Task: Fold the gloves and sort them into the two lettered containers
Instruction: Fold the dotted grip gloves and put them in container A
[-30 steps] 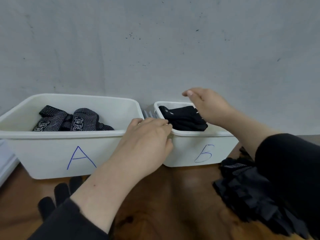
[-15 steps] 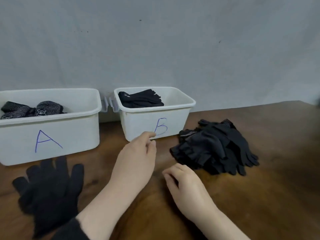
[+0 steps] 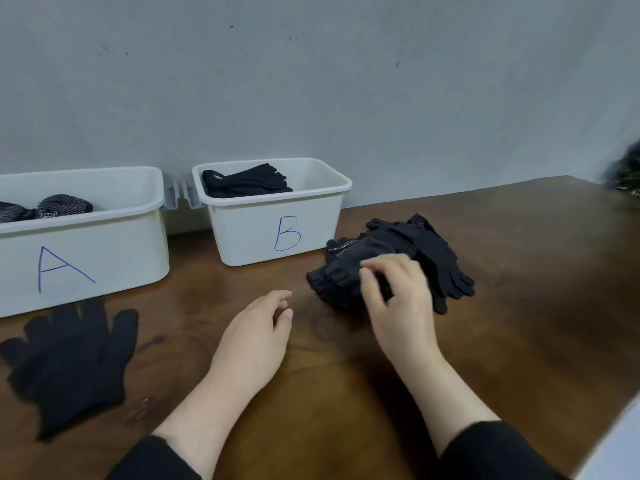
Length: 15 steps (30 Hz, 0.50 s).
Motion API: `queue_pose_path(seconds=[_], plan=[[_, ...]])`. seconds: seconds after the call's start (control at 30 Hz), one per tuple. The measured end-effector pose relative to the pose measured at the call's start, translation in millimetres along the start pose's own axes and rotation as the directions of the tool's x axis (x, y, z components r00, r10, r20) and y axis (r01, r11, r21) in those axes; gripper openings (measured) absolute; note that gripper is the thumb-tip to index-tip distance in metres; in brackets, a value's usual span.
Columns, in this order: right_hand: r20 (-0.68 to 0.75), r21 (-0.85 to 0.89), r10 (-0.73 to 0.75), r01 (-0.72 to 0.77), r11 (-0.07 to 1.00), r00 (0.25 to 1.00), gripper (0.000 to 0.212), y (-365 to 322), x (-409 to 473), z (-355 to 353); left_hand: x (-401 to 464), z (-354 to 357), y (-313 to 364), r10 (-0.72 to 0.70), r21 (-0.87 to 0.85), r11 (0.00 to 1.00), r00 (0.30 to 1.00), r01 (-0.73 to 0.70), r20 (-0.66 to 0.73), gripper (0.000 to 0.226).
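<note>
Lower left of the frame: one black glove (image 3: pixel 71 363) lies flat on the wooden table (image 3: pixel 519 306), fingers spread, just in front of container A (image 3: pixel 104 251). Container A, white, at the left edge, holds dark dotted gloves (image 3: pixel 52 207). Container B (image 3: pixel 277 230), smaller, stands just right of it at centre, apart from it, folded black gloves (image 3: pixel 246 183) inside.

Lower centre: left hand (image 3: pixel 256 336) rests on the bare table, fingers loosely curled, holding nothing.

Right of centre: right hand (image 3: pixel 398 299) is over the near edge of the pile of black gloves (image 3: pixel 433 251), fingers bent down onto the top glove; blurred, so whether they pinch the fabric I cannot tell. Pile sits just right of container B.

Far right edge: a dark blurred object (image 3: pixel 627 171), unidentifiable. Grey wall (image 3: pixel 311 81) behind.
</note>
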State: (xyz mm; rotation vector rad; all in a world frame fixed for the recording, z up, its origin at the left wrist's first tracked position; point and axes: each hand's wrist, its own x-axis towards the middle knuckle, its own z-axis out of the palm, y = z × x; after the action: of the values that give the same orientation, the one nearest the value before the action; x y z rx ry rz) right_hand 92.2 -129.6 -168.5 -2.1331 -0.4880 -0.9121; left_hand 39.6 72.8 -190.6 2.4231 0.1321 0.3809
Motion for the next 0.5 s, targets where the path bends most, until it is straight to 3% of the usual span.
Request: queue_pose_path(seconds=[0.1, 0.23, 0.37, 0.5], plan=[[-0.063, -0.083, 0.199, -0.204, 0.975, 0.978, 0.028, 22.2, 14.9, -6.5, -0.1, 1.4, 0.7, 0.030, 0.019, 0.999, 0.999, -0.030, 0.020, 0.035], [0.144, -0.295, 0.441, -0.387, 0.873, 0.886, 0.050, 43.1, 42.2, -7.4, 4.9, 1.1, -0.6, 0.026, 0.018, 0.999, 0.999, -0.027, 0.017, 0.036], [0.291, -0.415, 0.543, -0.407, 0.814, 0.788, 0.055, 46.9, 73.0, -9.8, 6.9, 1.2, -2.1, 0.027, 0.010, 1.000, 0.999, -0.027, 0.027, 0.036], [0.294, -0.498, 0.518, -0.334, 0.800, 0.803, 0.053, 47.9, 80.3, -7.5, 8.2, 0.3, -3.5, 0.027, -0.007, 1.000, 0.999, -0.027, 0.035, 0.037]])
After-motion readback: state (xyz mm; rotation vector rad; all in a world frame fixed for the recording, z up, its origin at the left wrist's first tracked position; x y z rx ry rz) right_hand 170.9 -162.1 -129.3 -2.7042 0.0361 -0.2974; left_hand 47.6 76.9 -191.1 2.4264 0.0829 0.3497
